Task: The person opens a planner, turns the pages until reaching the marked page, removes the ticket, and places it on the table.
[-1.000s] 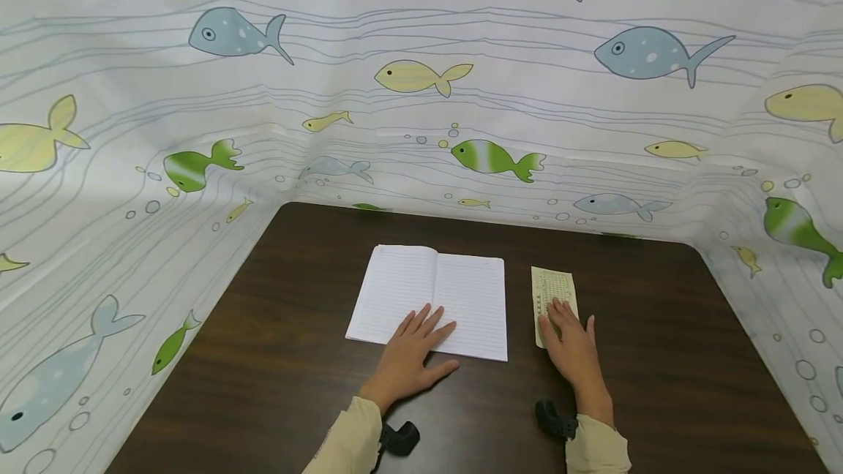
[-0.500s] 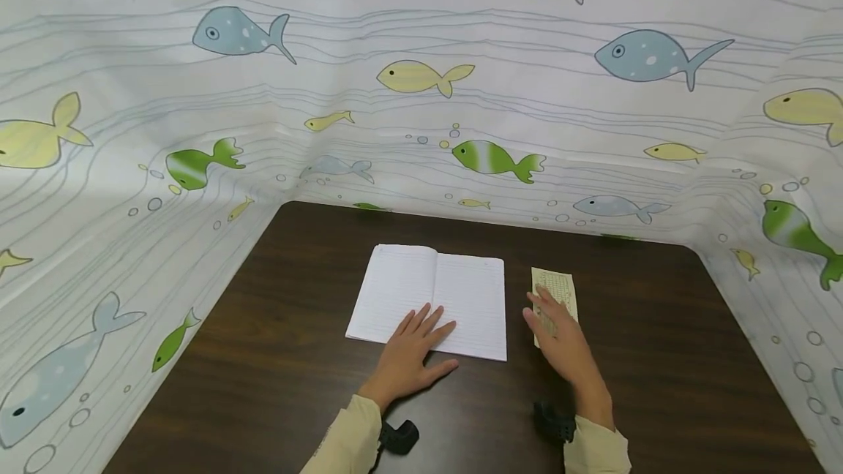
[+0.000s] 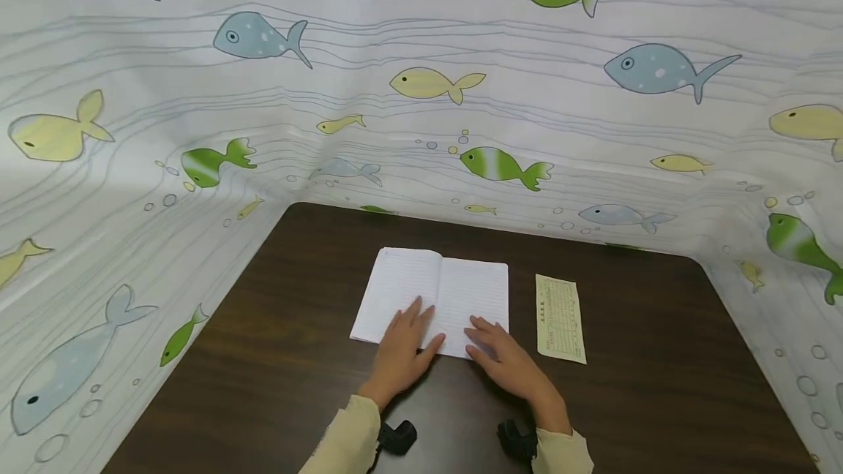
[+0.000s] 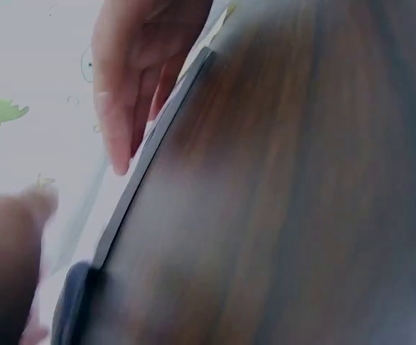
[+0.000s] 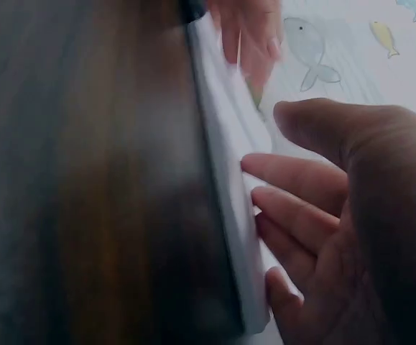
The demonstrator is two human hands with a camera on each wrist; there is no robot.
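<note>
A lined notebook (image 3: 474, 284) lies spread on the dark table, its pages blank. My left hand (image 3: 402, 346) rests with extended fingers across the lower left page, close to the fold. Over the lower right corner of the notebook is my right hand (image 3: 507, 360), fingers loosely bent and holding nothing. From the right wrist camera, those fingers (image 5: 294, 208) are right at the edge of the white pages (image 5: 229, 165). A pale yellow printed slip (image 3: 560, 320) lies flat to the right of the notebook, untouched.
The dark wooden table (image 3: 645, 357) is bordered at the back and sides by a white fish-patterned sheet (image 3: 369, 13). Black camera mounts (image 3: 397, 437) sit at both wrists, below the cream sleeves.
My right hand has lifted off the yellow slip and moved left to the notebook's lower right corner. The left hand has shifted slightly on the page. The head view has tilted a little.
</note>
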